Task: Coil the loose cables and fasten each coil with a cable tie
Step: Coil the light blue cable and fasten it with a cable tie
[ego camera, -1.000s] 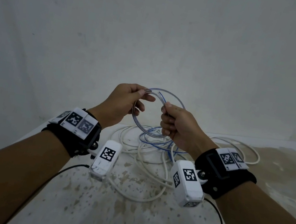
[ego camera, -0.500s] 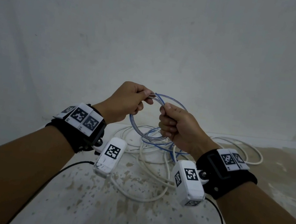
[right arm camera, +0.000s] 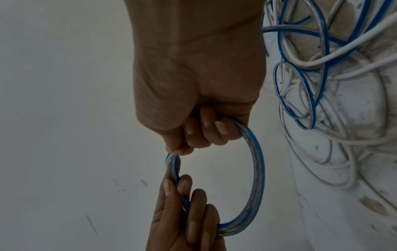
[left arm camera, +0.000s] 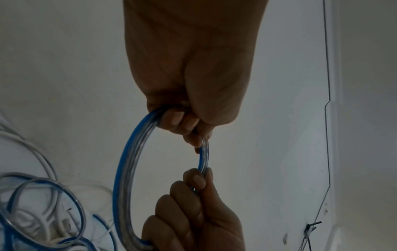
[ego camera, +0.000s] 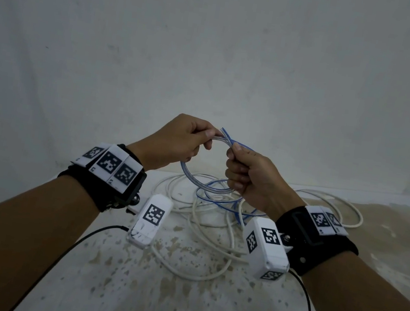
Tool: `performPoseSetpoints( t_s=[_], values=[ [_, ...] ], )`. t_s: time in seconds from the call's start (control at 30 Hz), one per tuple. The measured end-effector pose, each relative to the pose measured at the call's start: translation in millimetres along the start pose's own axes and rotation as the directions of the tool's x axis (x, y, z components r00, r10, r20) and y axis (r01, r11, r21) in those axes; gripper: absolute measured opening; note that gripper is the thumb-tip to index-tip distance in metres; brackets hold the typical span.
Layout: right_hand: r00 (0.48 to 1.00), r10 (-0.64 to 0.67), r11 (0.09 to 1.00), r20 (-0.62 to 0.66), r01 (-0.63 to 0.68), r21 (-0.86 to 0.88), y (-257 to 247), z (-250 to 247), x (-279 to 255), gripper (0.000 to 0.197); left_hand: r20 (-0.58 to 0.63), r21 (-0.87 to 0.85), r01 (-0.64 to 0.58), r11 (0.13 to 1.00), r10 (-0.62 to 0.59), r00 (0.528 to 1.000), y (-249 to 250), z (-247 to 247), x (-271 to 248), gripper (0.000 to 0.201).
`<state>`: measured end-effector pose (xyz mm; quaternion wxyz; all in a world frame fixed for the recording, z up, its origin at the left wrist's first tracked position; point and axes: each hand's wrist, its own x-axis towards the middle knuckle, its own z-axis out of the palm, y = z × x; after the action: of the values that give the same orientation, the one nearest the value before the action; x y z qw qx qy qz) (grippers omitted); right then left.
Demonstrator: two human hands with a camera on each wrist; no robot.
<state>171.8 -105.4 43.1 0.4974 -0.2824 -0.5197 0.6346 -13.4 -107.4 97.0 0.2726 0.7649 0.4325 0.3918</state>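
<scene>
A small coil of clear cable with a blue stripe (ego camera: pixel 189 179) is held up in the air between both hands. My left hand (ego camera: pixel 208 135) pinches the top of the coil, and a short cable end (ego camera: pixel 225 133) sticks out beside its fingertips. My right hand (ego camera: pixel 234 150) grips the coil's right side in curled fingers. In the left wrist view the coil (left arm camera: pixel 126 169) hangs from the left hand (left arm camera: pixel 184 122), with the right hand (left arm camera: pixel 197 183) below. The right wrist view shows the same coil (right arm camera: pixel 257 169). No cable tie is visible.
Loose white cables (ego camera: pixel 214 226) lie tangled on the stained white surface (ego camera: pixel 176 298) under my hands, with more of the blue-striped cable (ego camera: pixel 220 203) among them. One white loop (ego camera: pixel 350 213) reaches far right. A plain wall (ego camera: pixel 213 62) stands close behind. Black camera leads (ego camera: pixel 70 249) trail near my forearms.
The coil has tipped from facing me to lying flatter. My left fingertips have closed in towards my right thumb at the top of the coil. Both hands kept their hold.
</scene>
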Motion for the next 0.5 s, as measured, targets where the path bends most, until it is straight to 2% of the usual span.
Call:
performPoseSetpoints(
  t_s=[0.13, 0.33, 0.43, 0.5],
  values=[
    [1.0, -0.015, 0.998, 0.027, 0.017, -0.06, 0, 0, 1, 0.032, 0.018, -0.016, 0.006, 1.0, -0.006, 1.0, 5, 3, 0, 0.026],
    [0.997, -0.045, 0.987, 0.058, 0.054, -0.154, 2, 5, 3, 0.031, -0.183, 0.05, -0.037, 0.998, 0.045, 0.982, 3, 13, 3, 0.036],
    [0.999, -0.045, 0.959, -0.008, 0.041, -0.282, -2, 9, 1, 0.039, -0.257, 0.038, -0.027, 0.999, 0.036, 0.966, -1, 14, 6, 0.037],
    [0.99, -0.068, 0.876, -0.121, 0.002, -0.482, -7, 9, -1, 0.053, -0.295, 0.05, -0.023, 0.998, 0.036, 0.955, -3, 13, 8, 0.038]
  ],
)
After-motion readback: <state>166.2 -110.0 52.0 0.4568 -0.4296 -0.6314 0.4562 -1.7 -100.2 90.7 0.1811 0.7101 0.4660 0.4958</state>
